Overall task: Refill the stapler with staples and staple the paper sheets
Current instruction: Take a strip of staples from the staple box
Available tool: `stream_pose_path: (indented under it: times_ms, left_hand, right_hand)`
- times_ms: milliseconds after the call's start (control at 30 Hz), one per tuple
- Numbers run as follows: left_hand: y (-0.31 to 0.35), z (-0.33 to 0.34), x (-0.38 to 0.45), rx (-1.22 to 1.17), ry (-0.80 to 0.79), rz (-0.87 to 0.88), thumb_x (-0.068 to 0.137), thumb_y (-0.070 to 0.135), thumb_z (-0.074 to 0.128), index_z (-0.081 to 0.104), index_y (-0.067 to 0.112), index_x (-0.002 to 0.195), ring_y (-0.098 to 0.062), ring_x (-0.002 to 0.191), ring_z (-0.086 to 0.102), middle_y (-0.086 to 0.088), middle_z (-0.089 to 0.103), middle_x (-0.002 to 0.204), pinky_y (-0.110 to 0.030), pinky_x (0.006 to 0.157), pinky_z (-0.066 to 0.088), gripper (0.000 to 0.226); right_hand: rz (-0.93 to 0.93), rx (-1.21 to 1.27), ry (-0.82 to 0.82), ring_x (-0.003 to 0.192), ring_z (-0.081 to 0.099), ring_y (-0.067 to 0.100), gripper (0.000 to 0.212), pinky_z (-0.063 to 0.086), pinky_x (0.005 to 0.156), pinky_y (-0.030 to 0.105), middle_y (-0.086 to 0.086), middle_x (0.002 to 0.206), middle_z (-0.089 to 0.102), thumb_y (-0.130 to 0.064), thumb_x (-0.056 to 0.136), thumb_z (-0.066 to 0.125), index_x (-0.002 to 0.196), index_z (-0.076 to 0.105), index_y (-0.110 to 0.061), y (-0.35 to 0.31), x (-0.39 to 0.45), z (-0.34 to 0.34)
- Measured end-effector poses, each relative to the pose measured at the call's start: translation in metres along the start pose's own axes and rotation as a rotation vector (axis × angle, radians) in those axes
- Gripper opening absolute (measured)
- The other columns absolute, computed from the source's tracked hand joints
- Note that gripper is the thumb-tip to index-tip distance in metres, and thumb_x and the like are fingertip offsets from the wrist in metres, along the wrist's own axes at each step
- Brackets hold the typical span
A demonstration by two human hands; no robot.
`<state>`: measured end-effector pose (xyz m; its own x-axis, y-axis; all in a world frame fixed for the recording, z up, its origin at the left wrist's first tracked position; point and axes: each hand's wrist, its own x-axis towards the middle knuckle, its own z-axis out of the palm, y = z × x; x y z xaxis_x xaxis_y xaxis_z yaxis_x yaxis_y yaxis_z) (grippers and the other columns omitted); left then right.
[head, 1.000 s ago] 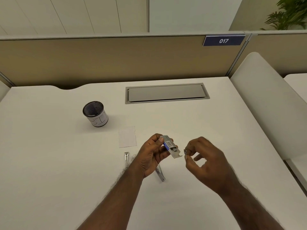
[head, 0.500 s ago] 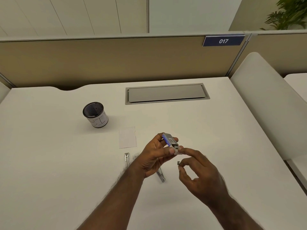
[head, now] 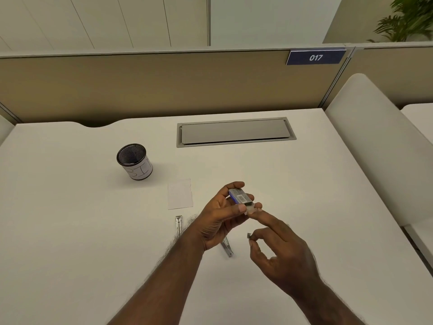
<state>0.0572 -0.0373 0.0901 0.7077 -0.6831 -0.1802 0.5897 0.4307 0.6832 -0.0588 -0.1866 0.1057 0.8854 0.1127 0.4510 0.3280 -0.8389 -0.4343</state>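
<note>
The stapler [head: 179, 225] lies opened flat on the desk beneath your left hand [head: 219, 220] — one arm points away from you, the other slants toward your right. That hand grips the staple box [head: 240, 196]. Your right hand [head: 281, 249] — nearer the slanted arm — pinches a staple strip [head: 248, 235].
</note>
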Motion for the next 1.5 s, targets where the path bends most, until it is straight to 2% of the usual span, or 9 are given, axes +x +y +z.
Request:
stream_pose_path:
  times_ms: [233, 367, 467, 533, 700, 867, 1033, 1267, 1500]
  left_hand:
    - [0.002, 0.001, -0.001, -0.005, -0.011, -0.028, 0.088, -0.001, 0.059, 0.047, 0.010, 0.137, -0.028, 0.103, 0.068, -0.013, 0.067, 0.111, -0.029, 0.084, 0.056, 0.052]
    - [0.002, 0.000, 0.000, -0.029, -0.001, -0.063, 0.092, 0.002, 0.056, 0.049, 0.011, 0.136, -0.032, 0.107, 0.067, -0.015, 0.067, 0.115, -0.030, 0.081, 0.058, 0.046]
    - [0.001, -0.001, 0.001, 0.001, -0.009, -0.079, 0.093, 0.002, 0.056, 0.050, 0.014, 0.137, -0.036, 0.113, 0.063, -0.017, 0.066, 0.118, -0.039, 0.087, 0.057, 0.046]
    - [0.002, -0.001, 0.001, 0.025, -0.014, -0.089, 0.092, 0.002, 0.057, 0.052, 0.018, 0.136, -0.035, 0.112, 0.063, -0.016, 0.065, 0.119, -0.038, 0.085, 0.058, 0.047]
    - [0.004, -0.002, -0.001, 0.043, -0.033, -0.121, 0.090, 0.001, 0.060, 0.057, 0.022, 0.133, -0.028, 0.108, 0.066, -0.014, 0.067, 0.118, -0.031, 0.084, 0.058, 0.047]
    - [0.005, -0.003, -0.001, -0.017, -0.019, -0.107, 0.084, 0.005, 0.067, 0.061, 0.021, 0.129, -0.034, 0.114, 0.062, -0.017, 0.066, 0.120, -0.032, 0.088, 0.057, 0.048]
    - [0.002, -0.004, -0.001, 0.003, -0.048, -0.116, 0.090, -0.002, 0.059, 0.060, 0.021, 0.130, -0.035, 0.114, 0.063, -0.017, 0.067, 0.119, -0.034, 0.087, 0.057, 0.046]
    - [0.001, -0.003, -0.001, -0.022, -0.037, -0.108, 0.089, 0.000, 0.062, 0.062, 0.020, 0.128, -0.032, 0.111, 0.065, -0.017, 0.067, 0.118, -0.033, 0.086, 0.057, 0.043]
    - [0.000, -0.002, -0.004, 0.008, -0.026, -0.118, 0.088, 0.003, 0.064, 0.062, 0.023, 0.127, -0.026, 0.111, 0.065, -0.014, 0.068, 0.117, -0.027, 0.085, 0.056, 0.044]
  right_hand:
    - [0.001, -0.036, 0.006, 0.124, 0.052, 0.008, 0.009, 0.036, 0.097, 0.007, -0.003, 0.126, 0.063, -0.024, 0.087, 0.062, 0.083, 0.066, -0.018, 0.001, 0.005, 0.000]
    - [-0.020, -0.066, -0.001, 0.119, 0.055, 0.009, 0.011, 0.043, 0.093, 0.013, -0.005, 0.119, 0.066, -0.027, 0.089, 0.059, 0.084, 0.066, -0.020, 0.000, 0.008, -0.002]
    - [-0.027, -0.092, 0.012, 0.114, 0.056, 0.011, 0.013, 0.036, 0.093, 0.008, -0.005, 0.112, 0.067, -0.029, 0.089, 0.056, 0.085, 0.065, -0.022, -0.001, 0.011, -0.005]
    - [-0.030, -0.103, 0.016, 0.112, 0.057, 0.012, 0.011, 0.036, 0.090, 0.009, -0.005, 0.110, 0.067, -0.029, 0.089, 0.055, 0.086, 0.063, -0.022, 0.000, 0.012, -0.005]
    - [-0.034, -0.122, 0.007, 0.107, 0.058, 0.014, 0.011, 0.044, 0.080, 0.014, -0.005, 0.113, 0.067, -0.027, 0.088, 0.059, 0.083, 0.066, -0.020, 0.003, 0.012, -0.005]
    - [-0.069, -0.119, 0.002, 0.118, 0.057, 0.015, 0.016, 0.045, 0.090, 0.019, -0.002, 0.125, 0.066, -0.031, 0.091, 0.056, 0.083, 0.067, -0.021, 0.005, 0.006, 0.000]
    - [-0.076, -0.114, 0.018, 0.118, 0.056, 0.015, 0.010, 0.042, 0.097, 0.019, -0.001, 0.118, 0.067, -0.025, 0.089, 0.059, 0.084, 0.065, -0.019, 0.006, 0.003, 0.004]
    - [-0.094, -0.113, 0.023, 0.122, 0.054, 0.014, 0.009, 0.043, 0.094, 0.018, -0.001, 0.118, 0.066, -0.024, 0.089, 0.060, 0.083, 0.064, -0.018, 0.008, 0.003, 0.005]
    - [-0.085, -0.125, 0.051, 0.113, 0.060, 0.016, 0.012, 0.044, 0.095, 0.020, 0.002, 0.114, 0.069, -0.026, 0.089, 0.061, 0.084, 0.067, -0.017, 0.007, 0.005, 0.003]
